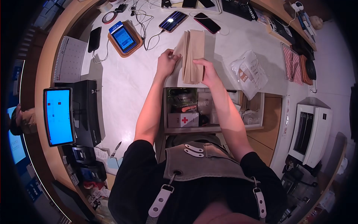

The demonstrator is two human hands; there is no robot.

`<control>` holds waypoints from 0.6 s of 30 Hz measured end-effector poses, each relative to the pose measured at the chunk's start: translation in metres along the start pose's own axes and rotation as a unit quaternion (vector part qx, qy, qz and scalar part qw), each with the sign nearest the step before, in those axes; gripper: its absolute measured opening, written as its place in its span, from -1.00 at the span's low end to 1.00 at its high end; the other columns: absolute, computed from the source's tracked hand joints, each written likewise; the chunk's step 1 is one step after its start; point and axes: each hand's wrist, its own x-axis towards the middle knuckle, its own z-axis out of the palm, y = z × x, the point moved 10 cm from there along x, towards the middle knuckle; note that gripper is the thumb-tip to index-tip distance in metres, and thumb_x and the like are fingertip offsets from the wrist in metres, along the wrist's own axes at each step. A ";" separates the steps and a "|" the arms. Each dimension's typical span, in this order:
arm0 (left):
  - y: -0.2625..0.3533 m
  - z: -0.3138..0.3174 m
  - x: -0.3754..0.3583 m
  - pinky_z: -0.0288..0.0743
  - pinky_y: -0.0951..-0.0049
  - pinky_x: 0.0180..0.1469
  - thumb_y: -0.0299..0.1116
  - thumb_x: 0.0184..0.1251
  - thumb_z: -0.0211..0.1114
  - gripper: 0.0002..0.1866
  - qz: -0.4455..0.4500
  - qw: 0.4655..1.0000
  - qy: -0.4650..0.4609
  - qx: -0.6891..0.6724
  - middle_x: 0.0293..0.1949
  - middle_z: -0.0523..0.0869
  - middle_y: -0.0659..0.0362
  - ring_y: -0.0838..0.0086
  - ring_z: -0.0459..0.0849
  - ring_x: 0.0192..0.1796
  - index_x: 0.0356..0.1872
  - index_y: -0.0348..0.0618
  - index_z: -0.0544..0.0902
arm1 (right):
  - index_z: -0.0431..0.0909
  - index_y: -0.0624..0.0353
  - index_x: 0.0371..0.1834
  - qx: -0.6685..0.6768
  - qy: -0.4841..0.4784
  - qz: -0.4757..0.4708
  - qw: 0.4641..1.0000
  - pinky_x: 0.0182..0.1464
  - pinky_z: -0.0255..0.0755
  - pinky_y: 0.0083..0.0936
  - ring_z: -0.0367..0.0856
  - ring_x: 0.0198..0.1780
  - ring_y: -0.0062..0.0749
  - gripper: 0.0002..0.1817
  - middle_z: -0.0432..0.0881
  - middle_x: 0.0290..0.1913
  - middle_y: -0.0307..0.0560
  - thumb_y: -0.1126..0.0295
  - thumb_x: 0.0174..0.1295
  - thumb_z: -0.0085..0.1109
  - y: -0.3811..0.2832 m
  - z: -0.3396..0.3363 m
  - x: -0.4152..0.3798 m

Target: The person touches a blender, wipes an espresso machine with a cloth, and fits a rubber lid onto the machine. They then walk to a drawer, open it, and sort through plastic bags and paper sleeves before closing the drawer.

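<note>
A stack of folded brown paper (193, 59) stands out over the counter, its long layers fanned apart along the left side. My left hand (167, 62) is closed, thumb and fingers pinching at the left edge of the outermost layer. On the other side, my right hand (209, 72) grips the stack with the thumb across its front face and the other fingers hidden behind its right edge. To the right lies a crinkled clear plastic bag (249, 72) with white and brown contents. Below my hands, an open drawer (216, 129) holds a first-aid box (183, 120) and packets.
Two phones (173, 21) (207, 23) with cables lie behind the stack. A payment terminal (124, 39) sits on a wooden stand, beside a black phone (94, 39). A monitor (59, 116) is at the left, a white toaster oven (310, 134) at the right.
</note>
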 end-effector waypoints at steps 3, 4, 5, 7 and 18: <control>0.014 0.004 -0.023 0.62 0.44 -0.02 -0.23 0.58 0.31 -0.64 -0.041 0.975 -0.003 -0.220 -0.11 0.84 0.06 0.50 0.78 -0.10 0.11 -0.36 0.69 | 0.45 0.30 0.35 -0.022 -0.007 -0.005 1.000 0.15 0.63 -0.23 0.73 0.11 -0.24 -0.44 0.68 0.13 0.00 0.39 0.27 0.25 -0.003 0.003 -0.004; 0.014 0.008 -0.028 0.61 0.48 -0.02 -0.25 0.63 0.27 -0.67 -0.059 0.959 -0.005 -0.277 -0.09 0.84 0.07 0.56 0.76 -0.08 0.11 -0.36 0.69 | 0.43 0.30 0.37 -0.036 -0.003 -0.016 0.999 0.16 0.62 -0.23 0.72 0.12 -0.25 -0.42 0.68 0.15 0.00 0.40 0.27 0.25 -0.006 0.003 -0.004; 0.014 0.013 -0.031 0.59 0.50 -0.03 -0.25 0.63 0.28 -0.68 -0.054 0.947 0.004 -0.317 -0.09 0.83 0.09 0.57 0.75 -0.08 0.11 -0.34 0.70 | 0.41 0.30 0.39 -0.049 0.000 -0.027 0.998 0.17 0.61 -0.24 0.71 0.14 -0.25 -0.41 0.67 0.17 0.00 0.42 0.27 0.25 -0.008 0.002 -0.005; 0.013 0.021 -0.037 0.55 0.53 -0.06 -0.24 0.62 0.29 -0.69 -0.045 0.918 0.024 -0.393 -0.09 0.83 0.13 0.59 0.72 -0.09 0.10 -0.30 0.71 | 0.40 0.31 0.40 -0.069 0.004 -0.043 0.997 0.19 0.60 -0.25 0.71 0.15 -0.25 -0.39 0.66 0.19 0.01 0.44 0.26 0.25 -0.010 0.002 -0.008; 0.050 0.036 -0.068 0.52 0.55 -0.23 -0.29 0.64 0.25 -0.68 -0.110 0.870 -0.019 -0.481 -0.12 0.78 0.20 0.63 0.69 -0.12 0.26 -0.12 0.50 | 0.44 0.34 0.37 -0.088 0.004 -0.076 0.993 0.21 0.60 -0.27 0.71 0.17 -0.23 -0.43 0.68 0.19 0.04 0.51 0.24 0.19 -0.025 -0.003 -0.026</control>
